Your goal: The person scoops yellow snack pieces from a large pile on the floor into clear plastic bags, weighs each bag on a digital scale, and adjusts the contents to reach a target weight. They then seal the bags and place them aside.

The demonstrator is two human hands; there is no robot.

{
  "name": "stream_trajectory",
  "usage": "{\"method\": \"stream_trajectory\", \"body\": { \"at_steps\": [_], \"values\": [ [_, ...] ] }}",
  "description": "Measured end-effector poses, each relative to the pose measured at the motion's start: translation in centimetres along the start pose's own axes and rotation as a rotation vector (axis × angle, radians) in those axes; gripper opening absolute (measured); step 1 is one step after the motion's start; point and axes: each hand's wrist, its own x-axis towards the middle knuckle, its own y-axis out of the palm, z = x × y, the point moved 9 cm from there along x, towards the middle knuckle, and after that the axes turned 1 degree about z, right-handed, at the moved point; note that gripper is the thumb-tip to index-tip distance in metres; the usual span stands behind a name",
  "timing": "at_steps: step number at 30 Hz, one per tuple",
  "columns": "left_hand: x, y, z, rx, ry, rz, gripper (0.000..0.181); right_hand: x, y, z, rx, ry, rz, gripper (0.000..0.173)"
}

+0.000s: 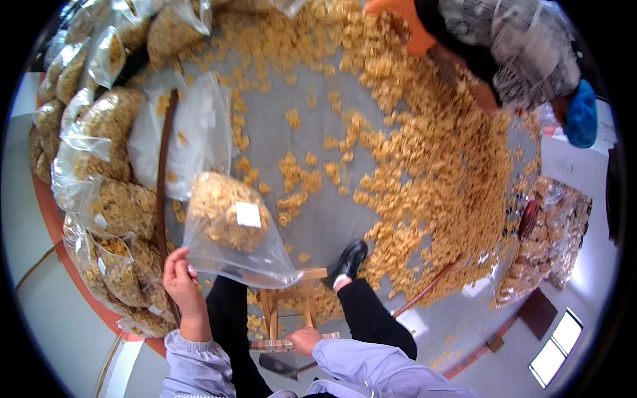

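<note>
My left hand (183,278) pinches the edge of a clear plastic bag (226,219) near its lower left corner. Small golden dried pieces fill the bag's far end, and a blank-looking white label (248,214) lies on it. The near end of the bag is flat and slack. Between my knees stands a small wooden stool (271,313) with a patterned fabric seat (271,345). My right hand (304,341) is closed around the edge of that seat. My fingers there are partly hidden.
Filled clear bags (127,209) line the left side, beside a dark brown pole (166,164) lying over flat plastic bags (201,124). Loose golden pieces (448,164) heap across the right floor. A co-worker in a grey garment (527,54) is at upper right, near an orange scoop-like object (405,22).
</note>
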Motion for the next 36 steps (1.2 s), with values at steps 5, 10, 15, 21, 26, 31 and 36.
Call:
{"method": "stream_trajectory", "body": {
  "at_steps": [5, 10, 15, 21, 26, 31, 36],
  "values": [
    [-2.8, -2.1, -1.0, -0.01, -0.024, 0.074, 0.021, 3.1, -14.7, -3.6, -0.199, 0.113, -0.287, 0.028],
    [-5.9, -4.6, -2.8, -0.044, -0.009, 0.08, 0.021, 3.8, -27.8, -4.8, -0.341, 0.342, -0.526, 0.027],
    [-8.3, -12.3, -5.1, -0.024, -0.095, -0.071, 0.02, 3.1, -30.7, -5.8, -0.369, 0.454, -0.391, 0.03],
    [-13.8, -17.3, -5.0, 0.101, -0.203, -0.051, 0.02, 1.5, -31.9, -4.3, -0.36, 0.576, -0.519, 0.059],
    [-19.2, -17.8, -0.2, 0.039, -0.287, -0.106, 0.021, 3.4, -30.9, -5.5, -0.487, 0.479, -0.445, 0.06],
    [-19.8, -18.5, 2.0, 0.031, -0.368, -0.132, 0.025, 4.5, -32.2, -7.2, -0.216, 0.597, -0.472, 0.047],
    [-18.1, -18.9, 3.8, -0.032, -0.424, -0.171, 0.033, 4.8, -27.5, -3.0, -0.249, 0.422, -0.18, 0.049]
  ]
}}
